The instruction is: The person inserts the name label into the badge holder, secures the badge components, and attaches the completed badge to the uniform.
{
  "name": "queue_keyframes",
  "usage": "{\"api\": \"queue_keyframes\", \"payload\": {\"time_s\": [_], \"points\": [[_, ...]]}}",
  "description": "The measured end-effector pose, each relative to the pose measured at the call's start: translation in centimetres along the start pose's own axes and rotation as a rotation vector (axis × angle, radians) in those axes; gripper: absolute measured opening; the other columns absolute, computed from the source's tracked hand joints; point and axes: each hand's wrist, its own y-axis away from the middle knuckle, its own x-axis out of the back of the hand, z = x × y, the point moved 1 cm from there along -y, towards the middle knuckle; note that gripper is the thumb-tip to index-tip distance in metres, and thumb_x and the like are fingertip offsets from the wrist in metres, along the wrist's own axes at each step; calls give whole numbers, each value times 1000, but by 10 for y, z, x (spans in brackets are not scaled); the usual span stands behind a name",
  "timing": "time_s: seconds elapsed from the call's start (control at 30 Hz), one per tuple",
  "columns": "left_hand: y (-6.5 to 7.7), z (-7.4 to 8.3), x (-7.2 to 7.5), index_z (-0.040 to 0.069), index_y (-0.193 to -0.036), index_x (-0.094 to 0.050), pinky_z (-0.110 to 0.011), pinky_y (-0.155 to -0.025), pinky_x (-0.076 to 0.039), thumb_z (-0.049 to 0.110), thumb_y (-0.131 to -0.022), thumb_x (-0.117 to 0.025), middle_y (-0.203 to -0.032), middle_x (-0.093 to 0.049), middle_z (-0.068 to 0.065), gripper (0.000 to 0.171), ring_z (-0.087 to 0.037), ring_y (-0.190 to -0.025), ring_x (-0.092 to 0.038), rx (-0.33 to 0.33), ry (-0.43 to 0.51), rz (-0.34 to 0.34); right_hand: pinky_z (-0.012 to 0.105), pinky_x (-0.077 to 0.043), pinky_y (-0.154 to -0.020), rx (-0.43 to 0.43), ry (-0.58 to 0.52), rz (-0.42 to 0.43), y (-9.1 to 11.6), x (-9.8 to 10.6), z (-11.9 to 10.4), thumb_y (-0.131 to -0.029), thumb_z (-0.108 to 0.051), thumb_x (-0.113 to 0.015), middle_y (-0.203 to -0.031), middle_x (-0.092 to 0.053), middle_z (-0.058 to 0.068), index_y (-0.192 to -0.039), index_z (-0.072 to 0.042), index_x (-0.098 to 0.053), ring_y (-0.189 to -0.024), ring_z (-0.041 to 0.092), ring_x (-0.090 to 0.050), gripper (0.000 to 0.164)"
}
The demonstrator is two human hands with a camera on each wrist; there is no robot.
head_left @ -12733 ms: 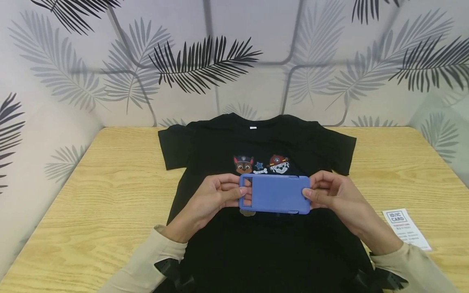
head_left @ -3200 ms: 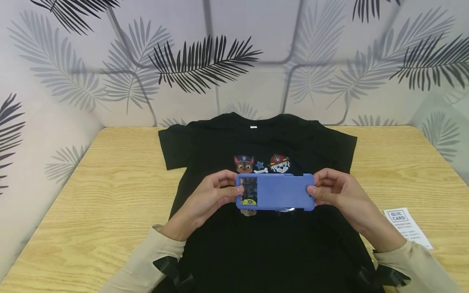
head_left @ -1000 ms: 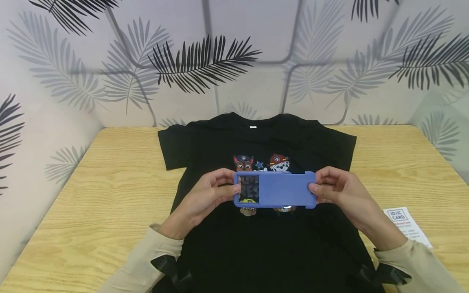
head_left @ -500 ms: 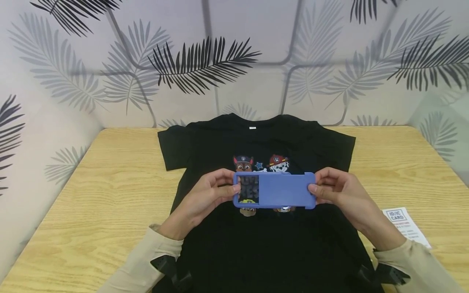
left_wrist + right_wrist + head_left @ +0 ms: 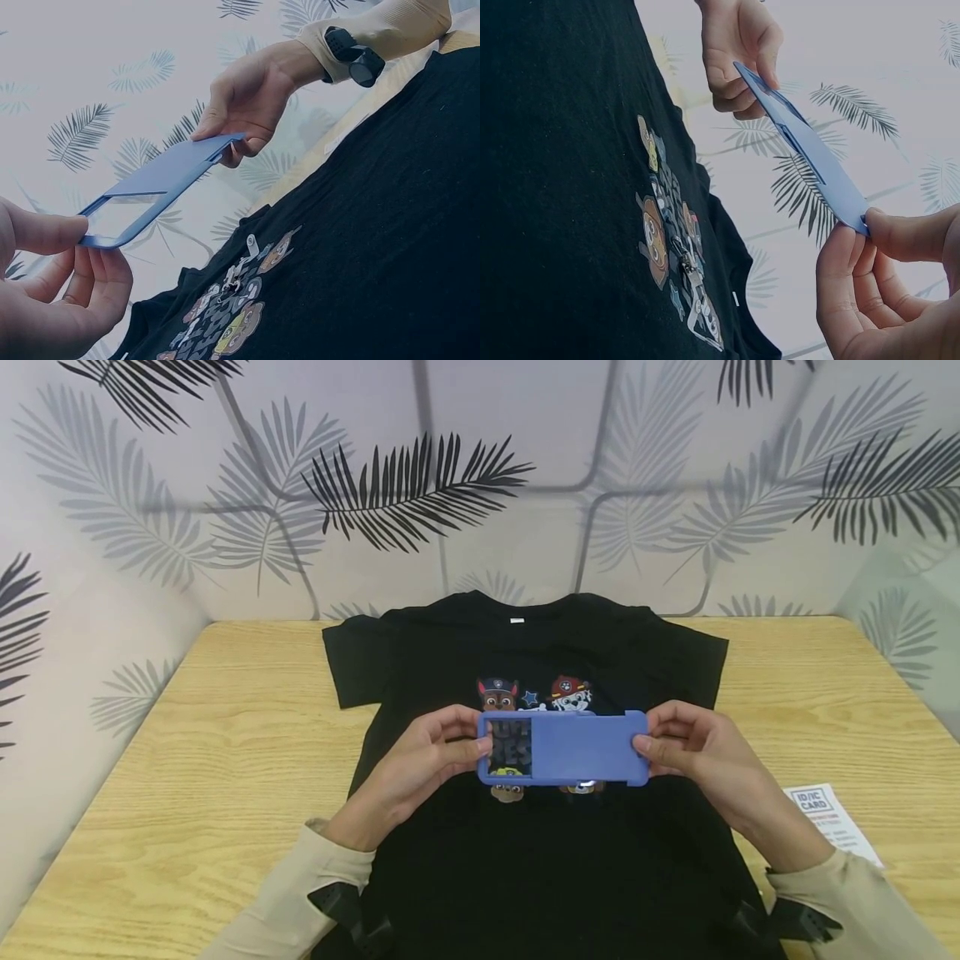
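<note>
A blue plastic card holder (image 5: 588, 747) is held level above a black T-shirt (image 5: 555, 868). My left hand (image 5: 431, 760) pinches its left end, thumb on the frame beside the cut-out window. My right hand (image 5: 686, 747) pinches the right end between thumb and fingers. The holder's sliding panel is drawn partly to the right, and the shirt's print shows through the window. On the print lies a small metal clip with a strap (image 5: 694, 277), mostly hidden behind the holder in the head view.
A white paper card (image 5: 832, 822) printed "ID/IC CARD" lies on the wooden table (image 5: 225, 760) beside my right forearm. The T-shirt is spread flat across the middle. A leaf-patterned curtain (image 5: 517, 560) stands behind the table.
Compared with the oldest frame, the holder's right part has slid outward, making it longer and the window wider. Over the last second the hands have barely moved.
</note>
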Motion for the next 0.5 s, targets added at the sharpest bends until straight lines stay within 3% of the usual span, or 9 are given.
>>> {"api": "queue_keyframes", "payload": {"time_s": [0.5], "points": [[-1, 0, 1, -8, -119, -51, -32, -87, -51, 0, -92, -58, -109, -57, -18, 29, -22, -96, -58, 1, -22, 2, 28, -56, -71, 8, 21, -13, -1, 0, 0, -92, -10, -65, -89, -65, -1, -103, 1, -56, -74, 16, -65, 18]]}}
